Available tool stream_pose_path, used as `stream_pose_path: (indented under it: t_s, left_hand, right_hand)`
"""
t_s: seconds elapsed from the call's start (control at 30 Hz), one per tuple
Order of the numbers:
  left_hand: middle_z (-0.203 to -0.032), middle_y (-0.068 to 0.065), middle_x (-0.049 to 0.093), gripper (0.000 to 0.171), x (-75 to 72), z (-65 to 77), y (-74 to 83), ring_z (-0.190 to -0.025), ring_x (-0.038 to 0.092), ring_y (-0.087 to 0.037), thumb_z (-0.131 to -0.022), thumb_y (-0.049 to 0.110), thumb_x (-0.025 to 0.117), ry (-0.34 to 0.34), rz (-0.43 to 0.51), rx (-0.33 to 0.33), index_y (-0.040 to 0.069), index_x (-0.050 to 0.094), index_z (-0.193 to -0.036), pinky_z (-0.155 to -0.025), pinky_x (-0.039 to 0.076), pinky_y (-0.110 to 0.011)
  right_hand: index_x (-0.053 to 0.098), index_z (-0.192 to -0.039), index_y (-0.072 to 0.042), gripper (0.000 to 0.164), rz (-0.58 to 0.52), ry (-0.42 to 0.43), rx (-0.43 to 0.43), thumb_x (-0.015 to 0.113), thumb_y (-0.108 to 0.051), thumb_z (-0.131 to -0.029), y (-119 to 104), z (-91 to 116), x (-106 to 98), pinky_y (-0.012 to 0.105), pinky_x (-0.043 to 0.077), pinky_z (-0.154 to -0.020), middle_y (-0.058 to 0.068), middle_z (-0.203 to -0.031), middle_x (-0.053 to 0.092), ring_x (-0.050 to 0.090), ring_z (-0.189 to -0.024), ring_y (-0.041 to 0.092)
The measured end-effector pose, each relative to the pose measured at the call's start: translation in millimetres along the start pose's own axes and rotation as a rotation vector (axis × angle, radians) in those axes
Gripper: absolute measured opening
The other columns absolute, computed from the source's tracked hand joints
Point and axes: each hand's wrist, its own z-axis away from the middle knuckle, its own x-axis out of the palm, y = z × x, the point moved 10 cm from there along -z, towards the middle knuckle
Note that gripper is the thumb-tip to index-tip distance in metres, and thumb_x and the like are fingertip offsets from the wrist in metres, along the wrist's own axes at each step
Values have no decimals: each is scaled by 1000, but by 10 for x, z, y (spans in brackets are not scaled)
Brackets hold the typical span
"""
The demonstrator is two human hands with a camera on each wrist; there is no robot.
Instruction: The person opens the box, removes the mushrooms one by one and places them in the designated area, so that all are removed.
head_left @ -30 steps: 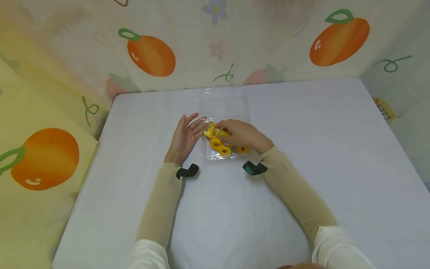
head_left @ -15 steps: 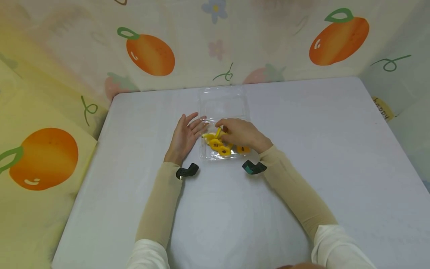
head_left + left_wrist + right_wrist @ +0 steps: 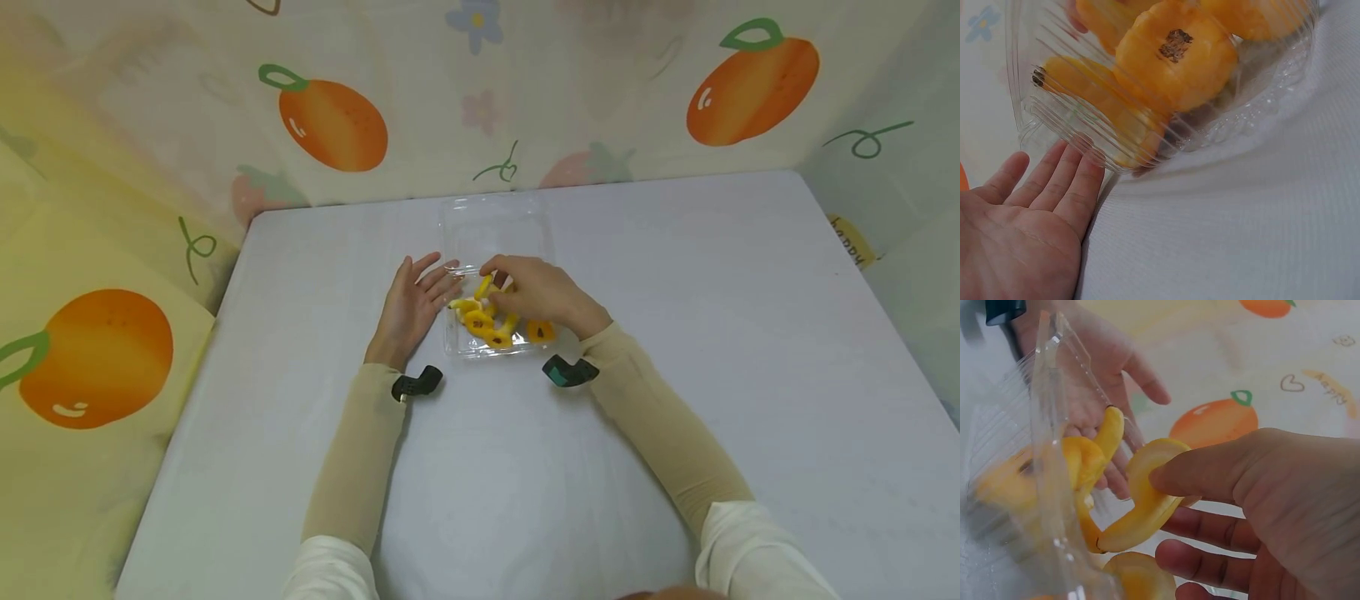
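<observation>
A clear hinged plastic box (image 3: 459, 354) stands with its lid folded back, holding several yellow fruit-shaped pieces (image 3: 1175, 56), some round with a dark brown middle. My right hand (image 3: 546, 293) is over the box's right side. Its thumb and fingers pinch a curved yellow fruit piece (image 3: 1147, 512) with a paler cut face and a narrow end. A slim piece with a dark tip (image 3: 1082, 78) lies at the left wall. Along that wall my left hand (image 3: 411, 307) rests palm up, fingers straight, fingertips at the plastic (image 3: 1054, 134).
The raised lid (image 3: 497, 229) lies toward the back edge of the white table (image 3: 675, 375). Behind it hangs a curtain (image 3: 420, 50) printed with oranges. Each wrist carries a dark camera mount (image 3: 570, 372) close above the table.
The slim yellow piece at the left stood up earlier and now lies down in the box. My right hand has risen slightly with a curved piece. The left hand stays put.
</observation>
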Motion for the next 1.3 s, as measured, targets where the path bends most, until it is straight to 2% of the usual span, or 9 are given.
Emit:
stream_pose_path:
  t_s: [0.23,0.6,1.03,1.3]
  left_hand:
    - [-161,-21,37,70,-6,3,-9,-148,40,-36,-108,53,32,3,11,-7,7,23,-160,-124,35,-45]
    - [-159,-19,40,70,-9,13,-12,-147,42,-35,-108,54,34,17,-6,-5,8,25,-159,-122,38,-44]
    - [-160,-20,40,71,-11,15,-21,-147,42,-36,-107,54,35,32,9,-12,7,24,-160,-122,37,-45]
    - [-160,-20,40,70,-10,7,-14,-147,42,-36,-108,54,35,34,3,-8,8,25,-159,-122,37,-44]
  right_hand:
    - [54,-141,-16,45,-76,5,-38,66,-26,-99,-37,30,-45,36,58,-86,8,-124,67,64,-96,23]
    - [56,-139,-18,42,-145,12,-19,65,-26,-99,-23,100,-167,34,55,-83,7,-124,66,60,-96,24]
    - [57,-137,-15,41,-165,38,-34,66,-26,-98,-17,148,-275,31,53,-78,8,-120,66,58,-92,25]
    - [56,-137,-14,41,-164,55,-40,65,-25,-99,11,161,-339,33,53,-81,9,-120,66,58,-96,26]
